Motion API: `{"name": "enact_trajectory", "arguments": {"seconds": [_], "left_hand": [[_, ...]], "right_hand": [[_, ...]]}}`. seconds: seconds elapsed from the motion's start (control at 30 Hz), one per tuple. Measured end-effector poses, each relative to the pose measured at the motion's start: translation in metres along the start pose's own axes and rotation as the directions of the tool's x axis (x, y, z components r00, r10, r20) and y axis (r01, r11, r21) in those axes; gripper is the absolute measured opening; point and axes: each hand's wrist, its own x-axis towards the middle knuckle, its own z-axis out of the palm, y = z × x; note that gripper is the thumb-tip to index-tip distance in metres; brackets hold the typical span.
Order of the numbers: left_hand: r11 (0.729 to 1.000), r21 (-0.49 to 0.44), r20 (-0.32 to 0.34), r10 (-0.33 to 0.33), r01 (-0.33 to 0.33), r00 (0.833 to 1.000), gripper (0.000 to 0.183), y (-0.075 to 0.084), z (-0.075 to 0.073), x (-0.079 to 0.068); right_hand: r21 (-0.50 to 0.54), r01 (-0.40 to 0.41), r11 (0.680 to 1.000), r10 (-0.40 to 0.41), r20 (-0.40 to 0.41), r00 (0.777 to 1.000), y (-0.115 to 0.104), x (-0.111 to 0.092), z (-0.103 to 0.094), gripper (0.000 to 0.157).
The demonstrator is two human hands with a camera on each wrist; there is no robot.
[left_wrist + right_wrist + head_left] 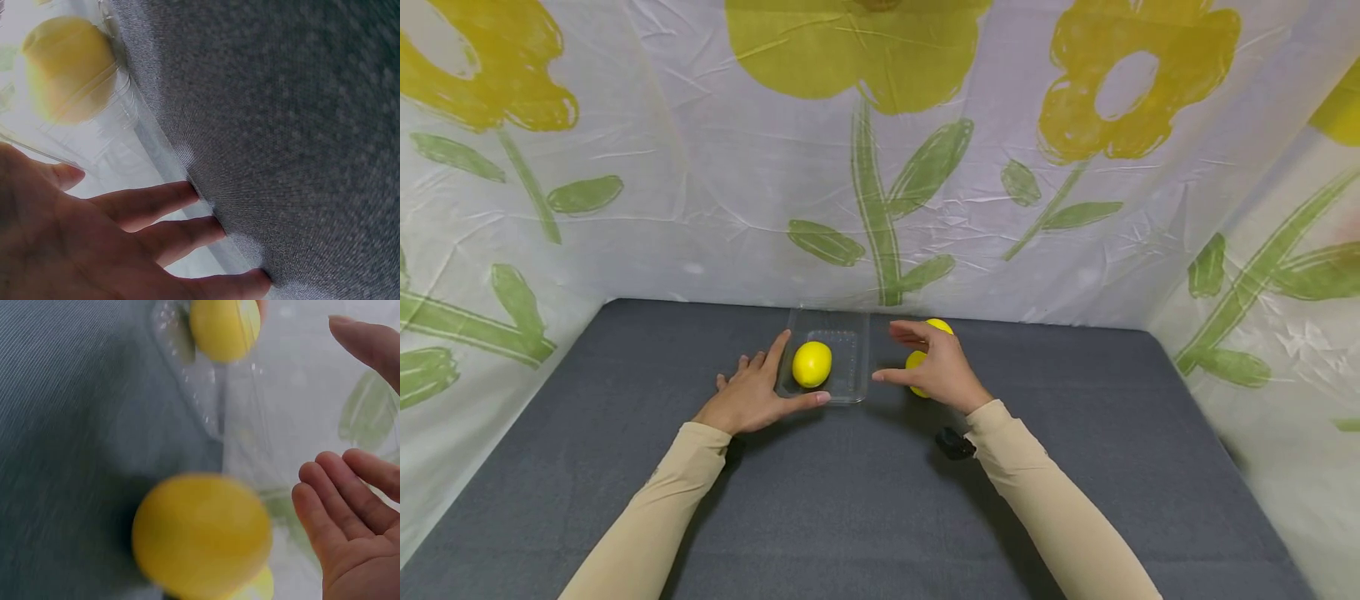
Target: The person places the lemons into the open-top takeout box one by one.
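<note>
A clear plastic container [853,385] sits near the far edge of the table, holding one yellow lemon [812,364]. Beside its left end, my left hand [748,402] is spread, thumb along the near side; the left wrist view shows its fingers [150,203] extended, their tips at the cloth. My right hand [946,373] hovers right of the container, thumb and fingers apart, holding nothing. Two more lemons lie past it: a nearer lemon [203,534] and a farther lemon [940,325], both partly hidden by this hand in the head view.
Dark grey cloth covers the table [850,517]. White sheeting [715,217] printed with yellow flowers rises behind the table and along both sides. A small black device [955,443] is at the right wrist.
</note>
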Motion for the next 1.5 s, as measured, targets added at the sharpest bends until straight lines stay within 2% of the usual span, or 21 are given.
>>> {"name": "enact_trajectory", "arguments": {"seconds": [0.2,0.3,0.63,0.87,1.5], "left_hand": [[1.000,-0.005,-0.001,0.004,-0.004,1.000,0.129,0.000,-0.001,-0.001],[1.000,-0.004,-0.002,0.008,-0.008,1.000,0.128,0.000,-0.001,-0.001],[1.000,-0.011,0.002,0.014,-0.014,1.000,0.127,-0.001,-0.001,-0.001],[1.000,-0.012,0.000,0.017,-0.017,1.000,0.127,-0.001,-0.001,-0.001],[1.000,-0.006,-0.004,0.017,-0.017,1.000,0.127,-0.001,0.000,-0.001]], "right_hand": [[-0.028,-0.035,0.999,0.034,-0.053,0.998,0.012,-0.014,-0.017,0.074],[-0.075,-0.034,0.997,0.029,-0.072,0.997,0.018,-0.018,-0.022,0.074],[-0.177,-0.073,0.982,0.055,-0.104,0.993,0.036,-0.029,-0.032,0.074],[-0.259,-0.098,0.961,0.083,-0.069,0.994,0.047,-0.030,-0.032,0.077],[-0.273,-0.112,0.955,0.126,0.035,0.991,0.058,-0.023,-0.027,0.089]]}}
